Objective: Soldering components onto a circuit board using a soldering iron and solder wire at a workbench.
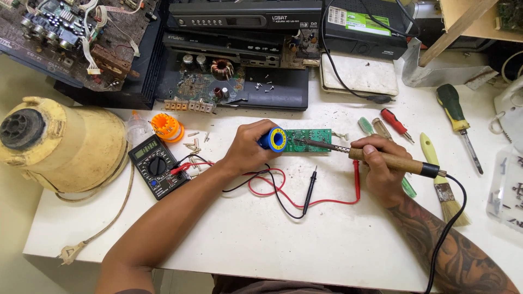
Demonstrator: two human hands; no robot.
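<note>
Broadly, one white table (305, 245) carries everything. At its far edge stand three black boxes (245, 13) stacked with open electronics, and at far left one brown circuit board (81, 32) leans. One big yellowed plastic housing (65, 144) lies at the left, its cord and plug (70, 253) trailing near. One white pad (359, 76) lies far right of the boxes.

Two hands work at the middle. The left hand (248, 149) has its fingers wrapped tight around one blue and yellow solder spool (274, 140), just left of one green circuit board (308, 141), which lies flat at the table's centre. The right hand (381, 169) has its fingers clamped on the wooden handle of one soldering iron (376, 158); the iron's tip rests on the green board.

One black meter (155, 166) sits left of the hands, with two probes (310, 188), one black and one red, lying near on looping wires. To the right lie four screwdrivers (455, 117), by my count, and one paintbrush (441, 185). One orange spool (166, 128) sits beyond the meter, loose screws (193, 144) beside it.
</note>
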